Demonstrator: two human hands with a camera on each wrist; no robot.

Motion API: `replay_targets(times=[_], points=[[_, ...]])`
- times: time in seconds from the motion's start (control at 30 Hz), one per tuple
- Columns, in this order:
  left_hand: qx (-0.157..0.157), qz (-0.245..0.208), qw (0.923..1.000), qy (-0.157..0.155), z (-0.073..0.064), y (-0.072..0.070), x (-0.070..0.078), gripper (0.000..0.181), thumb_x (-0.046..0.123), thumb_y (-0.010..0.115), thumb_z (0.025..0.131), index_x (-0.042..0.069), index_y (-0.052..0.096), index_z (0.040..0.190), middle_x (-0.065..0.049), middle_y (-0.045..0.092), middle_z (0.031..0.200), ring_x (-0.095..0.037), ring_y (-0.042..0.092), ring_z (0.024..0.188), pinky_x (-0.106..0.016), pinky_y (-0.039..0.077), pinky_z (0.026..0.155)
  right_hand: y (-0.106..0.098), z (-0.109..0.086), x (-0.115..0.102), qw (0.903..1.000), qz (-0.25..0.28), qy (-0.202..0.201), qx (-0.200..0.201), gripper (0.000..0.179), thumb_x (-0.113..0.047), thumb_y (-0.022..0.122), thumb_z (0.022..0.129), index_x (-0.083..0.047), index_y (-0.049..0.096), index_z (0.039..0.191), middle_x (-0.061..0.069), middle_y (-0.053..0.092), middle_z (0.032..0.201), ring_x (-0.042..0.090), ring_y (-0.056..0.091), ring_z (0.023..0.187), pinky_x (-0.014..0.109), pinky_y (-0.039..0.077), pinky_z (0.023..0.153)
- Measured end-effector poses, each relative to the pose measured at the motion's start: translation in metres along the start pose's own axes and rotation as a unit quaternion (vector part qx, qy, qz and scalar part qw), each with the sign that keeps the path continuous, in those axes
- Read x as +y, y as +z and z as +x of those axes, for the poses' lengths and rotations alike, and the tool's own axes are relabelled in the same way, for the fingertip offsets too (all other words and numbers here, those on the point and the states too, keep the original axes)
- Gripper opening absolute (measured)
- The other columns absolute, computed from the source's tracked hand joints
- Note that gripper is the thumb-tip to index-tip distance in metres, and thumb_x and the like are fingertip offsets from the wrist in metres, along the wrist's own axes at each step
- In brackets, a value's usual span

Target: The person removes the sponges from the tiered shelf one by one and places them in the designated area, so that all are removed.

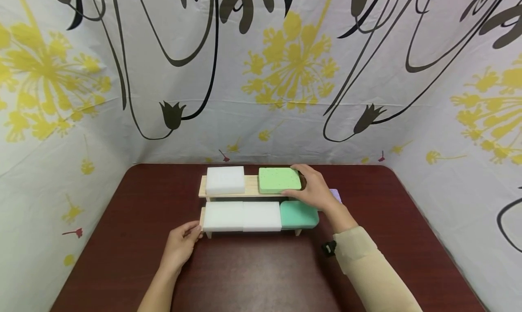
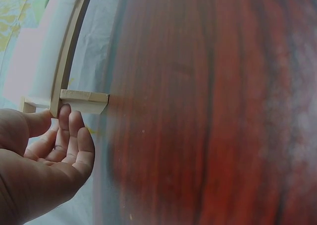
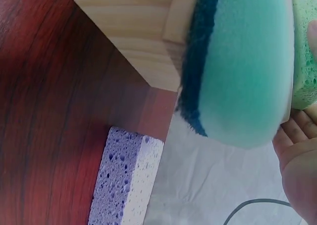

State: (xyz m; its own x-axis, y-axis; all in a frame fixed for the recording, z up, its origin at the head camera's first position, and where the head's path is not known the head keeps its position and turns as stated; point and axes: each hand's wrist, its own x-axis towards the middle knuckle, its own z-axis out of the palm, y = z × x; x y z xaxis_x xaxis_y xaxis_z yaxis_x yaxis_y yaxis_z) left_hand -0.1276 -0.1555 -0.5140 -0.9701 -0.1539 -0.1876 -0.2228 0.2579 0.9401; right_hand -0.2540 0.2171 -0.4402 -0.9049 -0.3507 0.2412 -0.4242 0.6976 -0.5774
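- the left grip (image 1: 182,244) pinched the left end of the wooden rack (image 1: 251,185).
- along the front tier, two white blocks (image 1: 223,216) sat left of a teal scrub sponge (image 1: 298,214).
- the right grip (image 1: 313,187), the nearer hand, grasped the green sponge (image 1: 279,180) at its right end.
- that sponge lay leftward of it, on the back tier, long axis left to right, a bare gap before the third white block (image 1: 225,180).

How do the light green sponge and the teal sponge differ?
The light green sponge is visibly pitted; the teal sponge looks smoother, with a dark layer underneath. The light green sponge is on the back shelf, the teal sponge on the front shelf. The right hand grips the light green sponge, not the teal sponge. Both are greenish.
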Motion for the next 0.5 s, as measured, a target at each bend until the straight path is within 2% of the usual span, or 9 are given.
replay_targets(times=[0.2,0.5], points=[[0.0,0.0,1.0,0.0,0.0002,0.0001,0.0006,0.035,0.011,0.056,0.105,-0.007,0.059,0.134,-0.018,0.071,0.112,-0.028,0.067,0.104,-0.027,0.056,0.086,-0.0026,-0.0031,0.0058,1.0,-0.003,0.009,0.0,0.086,-0.044,0.088,0.077,-0.006,0.051,0.144,0.014,0.052,0.145,0.035,0.047,0.134,0.056,0.045,0.104],[0.001,0.0,1.0,-0.004,0.0004,0.0005,0.0009,0.035,0.012,0.056,0.105,-0.007,0.06,0.134,-0.018,0.071,0.112,-0.027,0.067,0.103,-0.028,0.057,0.085,-0.0059,-0.0066,0.0079,0.9998,0.001,0.018,0.006,0.083,-0.04,0.089,0.077,-0.005,0.053,0.142,0.015,0.053,0.143,0.036,0.048,0.134,0.057,0.044,0.105]])
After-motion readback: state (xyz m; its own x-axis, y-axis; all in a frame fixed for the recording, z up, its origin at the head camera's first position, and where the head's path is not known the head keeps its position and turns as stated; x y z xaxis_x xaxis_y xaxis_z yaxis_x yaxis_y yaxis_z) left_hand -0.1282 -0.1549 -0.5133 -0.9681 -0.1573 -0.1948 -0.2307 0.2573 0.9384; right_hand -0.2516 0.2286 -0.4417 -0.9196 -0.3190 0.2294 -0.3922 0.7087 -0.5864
